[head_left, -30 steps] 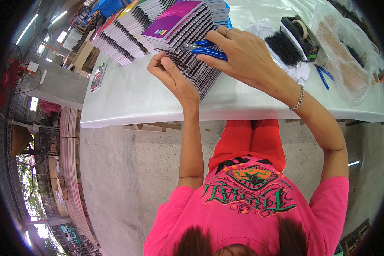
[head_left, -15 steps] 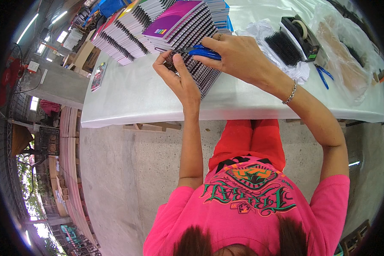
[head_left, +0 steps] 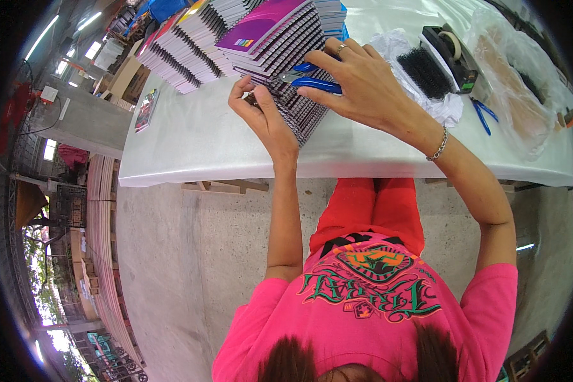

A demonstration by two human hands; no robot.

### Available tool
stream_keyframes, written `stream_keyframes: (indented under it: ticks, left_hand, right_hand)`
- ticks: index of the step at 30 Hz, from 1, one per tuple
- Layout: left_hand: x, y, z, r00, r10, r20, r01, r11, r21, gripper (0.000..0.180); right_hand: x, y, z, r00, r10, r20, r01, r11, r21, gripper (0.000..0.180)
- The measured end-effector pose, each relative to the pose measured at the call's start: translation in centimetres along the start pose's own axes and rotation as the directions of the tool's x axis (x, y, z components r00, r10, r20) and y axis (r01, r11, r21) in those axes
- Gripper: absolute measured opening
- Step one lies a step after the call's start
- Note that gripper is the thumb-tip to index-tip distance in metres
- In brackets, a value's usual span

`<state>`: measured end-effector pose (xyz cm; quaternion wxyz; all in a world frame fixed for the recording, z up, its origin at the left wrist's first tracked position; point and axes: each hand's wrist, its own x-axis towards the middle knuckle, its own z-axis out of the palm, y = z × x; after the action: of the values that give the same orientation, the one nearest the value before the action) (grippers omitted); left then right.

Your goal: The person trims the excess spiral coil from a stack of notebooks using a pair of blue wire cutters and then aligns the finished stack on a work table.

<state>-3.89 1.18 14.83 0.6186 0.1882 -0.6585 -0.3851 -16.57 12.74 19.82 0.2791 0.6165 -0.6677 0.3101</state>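
A tall stack of spiral-bound notebooks [head_left: 270, 28] with a purple cover on top stands on the white-covered table, its black coil bindings facing me. My right hand [head_left: 363, 83] holds blue-handled wire cutters [head_left: 319, 85], their handles spread and metal jaws pointing left at the coils. At the stack's near left corner, my left hand [head_left: 267, 121] has its fingers curled, thumb close to the cutter tips. Something small and dark shows between those fingers, too hidden to name.
More spiral notebooks [head_left: 178, 54] are stacked at the back left. On the right lie a bundle of black plastic coils [head_left: 423, 71] on crumpled white paper, a tape dispenser [head_left: 452, 54], another blue-handled cutter [head_left: 482, 116] and a clear plastic bag [head_left: 512, 95]. A small printed card [head_left: 146, 109] lies near the left edge.
The cutters' handles have spread apart in my right hand, and that hand has shifted slightly right. My left hand stays at the stack's corner.
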Motion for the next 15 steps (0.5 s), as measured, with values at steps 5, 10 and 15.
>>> stream_keyframes:
  ticks: [5,10,15]
  left_hand:
    - [-0.4,-0.6,-0.2,0.999,0.03,0.024,-0.031,0.999,0.03,0.033]
    - [-0.4,-0.6,0.0,0.997,0.068,0.019,-0.07,0.992,0.105,0.03]
    - [-0.4,-0.4,0.0,0.998,-0.027,-0.05,0.027,1.0,0.0,0.035]
  right_hand:
    - [0.5,-0.4,0.3,0.999,-0.033,-0.023,0.034,0.999,0.017,0.045]
    - [0.5,-0.9,-0.1,0.966,0.111,0.233,-0.128,0.99,0.061,0.042]
    - [-0.1,-1.0,-0.7,0.98,0.126,0.154,-0.146,0.981,0.128,0.043]
